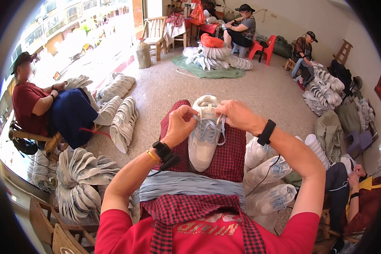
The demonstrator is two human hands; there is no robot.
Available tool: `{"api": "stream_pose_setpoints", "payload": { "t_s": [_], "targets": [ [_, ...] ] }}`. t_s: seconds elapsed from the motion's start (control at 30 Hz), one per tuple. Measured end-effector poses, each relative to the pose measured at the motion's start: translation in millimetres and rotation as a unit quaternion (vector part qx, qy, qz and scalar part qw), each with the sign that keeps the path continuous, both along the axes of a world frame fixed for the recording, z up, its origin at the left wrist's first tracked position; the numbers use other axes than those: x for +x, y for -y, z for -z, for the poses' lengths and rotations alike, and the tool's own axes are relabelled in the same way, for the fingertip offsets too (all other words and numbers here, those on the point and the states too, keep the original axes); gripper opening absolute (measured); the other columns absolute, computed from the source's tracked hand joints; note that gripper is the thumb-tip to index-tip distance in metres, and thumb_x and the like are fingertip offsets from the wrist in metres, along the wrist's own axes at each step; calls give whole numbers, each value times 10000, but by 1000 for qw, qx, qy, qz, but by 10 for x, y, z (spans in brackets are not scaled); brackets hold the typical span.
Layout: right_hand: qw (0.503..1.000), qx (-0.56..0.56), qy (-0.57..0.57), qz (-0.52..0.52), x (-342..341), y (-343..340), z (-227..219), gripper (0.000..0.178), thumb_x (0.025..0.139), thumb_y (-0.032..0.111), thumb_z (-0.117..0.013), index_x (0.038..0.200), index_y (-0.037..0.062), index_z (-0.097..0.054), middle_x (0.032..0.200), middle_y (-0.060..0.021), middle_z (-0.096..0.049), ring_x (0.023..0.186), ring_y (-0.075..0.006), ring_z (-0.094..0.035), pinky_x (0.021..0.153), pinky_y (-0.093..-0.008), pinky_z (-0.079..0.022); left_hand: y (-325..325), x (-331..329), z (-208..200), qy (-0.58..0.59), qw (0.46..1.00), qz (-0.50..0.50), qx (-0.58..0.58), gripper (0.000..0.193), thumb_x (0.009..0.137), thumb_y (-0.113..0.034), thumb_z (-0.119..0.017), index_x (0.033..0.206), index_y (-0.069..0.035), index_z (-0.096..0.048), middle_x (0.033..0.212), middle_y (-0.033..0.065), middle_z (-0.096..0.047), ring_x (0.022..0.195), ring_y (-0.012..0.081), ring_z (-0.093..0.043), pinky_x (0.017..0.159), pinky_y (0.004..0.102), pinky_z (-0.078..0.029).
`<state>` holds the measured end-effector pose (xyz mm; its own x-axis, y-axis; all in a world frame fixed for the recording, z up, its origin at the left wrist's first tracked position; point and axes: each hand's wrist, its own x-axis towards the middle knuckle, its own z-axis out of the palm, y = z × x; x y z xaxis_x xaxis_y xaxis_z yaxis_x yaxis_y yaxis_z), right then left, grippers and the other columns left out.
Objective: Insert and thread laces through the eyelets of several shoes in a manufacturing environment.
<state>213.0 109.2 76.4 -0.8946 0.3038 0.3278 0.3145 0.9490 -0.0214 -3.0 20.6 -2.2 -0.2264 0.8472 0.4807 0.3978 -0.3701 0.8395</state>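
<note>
A pale sneaker lies on my lap, toe toward me, on a red-and-black checked apron. Light blue shoelace runs across its tongue, and a loose loop hangs down its right side. At the upper left of the lacing, my left hand pinches the lace between thumb and fingertips. My right hand is closed on the lace at the upper right eyelets, its fingertips partly hidden. A thick bundle of light blue laces stretches across my lap, nearer to me than the toe.
Laced sneakers are heaped by my right leg. Stacked shoe uppers stand at my left, with more stacks farther off. A seated person works at the left, others sit at the back and right. A red chair stands far off.
</note>
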Motion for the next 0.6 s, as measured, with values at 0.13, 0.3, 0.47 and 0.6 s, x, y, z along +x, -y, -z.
{"api": "stream_pose_setpoints", "payload": {
  "t_s": [0.13, 0.3, 0.47, 0.6],
  "targets": [
    [996, -8, -64, -62, -17, -77, -158, 116, 785, 21, -610, 895, 0, -643, 790, -170, -665, 742, -354, -655, 667, -423, -519, -30, 75, -54, -99, 994, -12, 43, 144, 773, 6, -647, 906, -11, -698, 777, 72, -694, 715, 107, -649, 659, 259, -517],
    [981, -166, -99, -20, -303, -11, -76, 139, 758, -17, -568, 885, -17, -626, 767, -159, -655, 715, -297, -655, 650, -375, -508, -64, -157, -110, 54, 983, 98, -147, 144, 856, -100, -723, 968, -10, -717, 927, 56, -717, 812, 72, -640, 713, 242, -525],
    [958, -218, -183, -14, -470, 40, 200, 88, 678, -9, -608, 764, -18, -590, 744, -164, -622, 732, -328, -631, 662, -407, -495, -65, -157, -12, 114, 976, 132, -132, 147, 868, -115, -712, 967, -10, -689, 890, 23, -689, 784, 72, -613, 714, 234, -503],
    [947, -256, -193, 8, -447, 58, 234, 97, 689, -7, -611, 786, -4, -606, 768, -159, -637, 742, -337, -641, 681, -417, -499, -108, -186, -34, 138, 965, 186, -127, 109, 883, -90, -673, 975, -44, -639, 885, 7, -675, 785, 64, -600, 688, 228, -487]
  ]
}}
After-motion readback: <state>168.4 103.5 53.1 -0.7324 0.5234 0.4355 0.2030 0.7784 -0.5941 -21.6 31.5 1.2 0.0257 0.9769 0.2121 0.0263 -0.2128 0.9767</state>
